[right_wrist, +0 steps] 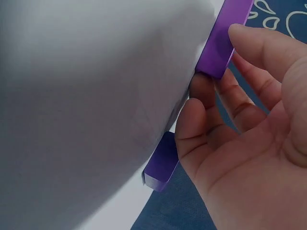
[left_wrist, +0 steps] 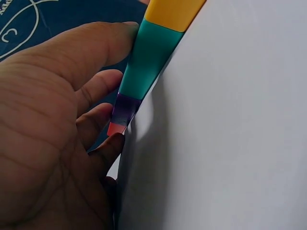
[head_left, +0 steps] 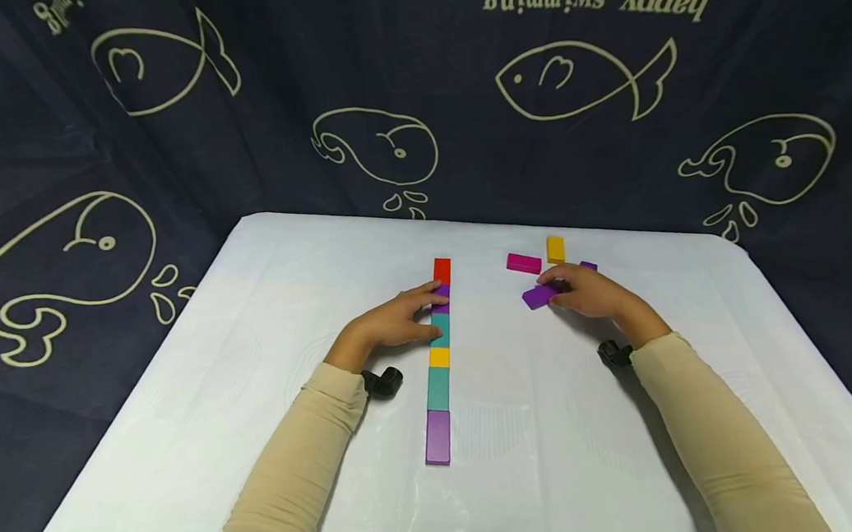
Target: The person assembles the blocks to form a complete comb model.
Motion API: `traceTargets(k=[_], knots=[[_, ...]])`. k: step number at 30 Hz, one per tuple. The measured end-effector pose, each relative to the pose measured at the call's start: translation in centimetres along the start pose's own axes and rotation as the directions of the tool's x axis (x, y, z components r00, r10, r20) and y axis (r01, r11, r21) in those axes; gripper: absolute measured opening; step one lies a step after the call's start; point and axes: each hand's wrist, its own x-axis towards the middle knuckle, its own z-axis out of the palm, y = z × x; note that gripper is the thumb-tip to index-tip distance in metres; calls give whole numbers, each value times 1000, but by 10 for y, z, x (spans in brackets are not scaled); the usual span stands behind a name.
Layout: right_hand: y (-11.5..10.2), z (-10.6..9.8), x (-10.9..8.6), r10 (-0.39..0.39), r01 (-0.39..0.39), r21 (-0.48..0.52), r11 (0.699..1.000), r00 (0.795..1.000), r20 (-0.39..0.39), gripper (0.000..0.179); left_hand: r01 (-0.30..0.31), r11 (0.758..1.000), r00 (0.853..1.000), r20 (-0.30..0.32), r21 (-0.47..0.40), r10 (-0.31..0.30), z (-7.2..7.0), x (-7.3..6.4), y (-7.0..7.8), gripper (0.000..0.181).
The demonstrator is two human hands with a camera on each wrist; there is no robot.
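Observation:
A straight row of flat blocks runs down the middle of the table: red, purple, teal, yellow, another teal and, at the near end, a longer purple one. Along its left side lies my left hand, fingers fairly straight. Its fingertips touch the row near the upper purple block, and the thumb rests by the upper teal one. At the right, my right hand pinches a loose purple block between thumb and fingers.
Past my right hand lie a magenta block, a yellow block and a second loose purple block, partly hidden in the head view. The white table ends at a dark cloth with fish drawings.

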Motion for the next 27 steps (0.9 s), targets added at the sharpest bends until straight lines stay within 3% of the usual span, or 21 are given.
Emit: traceTargets(k=[13,20,27], knots=[[-5,-1,5,9,-8,-22,1000,1000,19,23,12,1000,1000,11,18,-12,-2,1,0,61],[-14,2,10,-3,3,-22,1000,1000,7,23,-22,1000,1000,-19,-22,22,-5,3,2,59],[-25,4,21,-1,1,-6,1000,1000,6,26,0,1000,1000,-16,-2,0,-5,5,3,60]])
